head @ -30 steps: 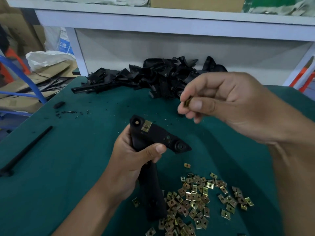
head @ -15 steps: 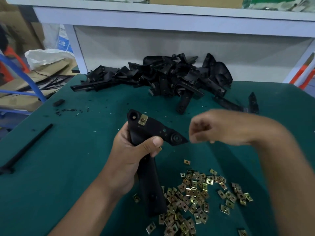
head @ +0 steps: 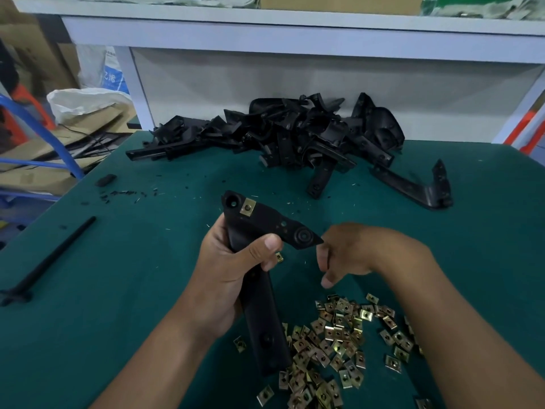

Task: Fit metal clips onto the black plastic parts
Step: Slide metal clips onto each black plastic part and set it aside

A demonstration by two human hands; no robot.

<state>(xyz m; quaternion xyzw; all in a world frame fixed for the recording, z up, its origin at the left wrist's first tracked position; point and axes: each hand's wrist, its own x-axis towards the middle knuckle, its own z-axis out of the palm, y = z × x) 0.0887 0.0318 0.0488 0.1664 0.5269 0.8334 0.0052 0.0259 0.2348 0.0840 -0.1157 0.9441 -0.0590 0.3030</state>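
Note:
My left hand (head: 233, 278) grips a long black plastic part (head: 259, 314) upright, thumb across its front. One brass metal clip (head: 247, 206) sits fitted near the part's top, and another small clip (head: 279, 257) shows just beside my left thumb. My right hand (head: 351, 255) hovers at the part's pointed right tip with its fingers curled inward. Whatever it pinches is hidden behind the fingers. A heap of loose brass clips (head: 336, 343) lies on the green table (head: 118, 290) below both hands.
A pile of black plastic parts (head: 289, 134) lies at the back, and a single one (head: 413, 184) sits to its right. A black rod (head: 50, 258) rests at the left. A white shelf frame (head: 295, 33) runs behind the table, and boxes and bags sit off its left edge.
My right hand, pinching a clip, has come down from above the part to its pointed right tip. My left hand has kept its grip and barely moved.

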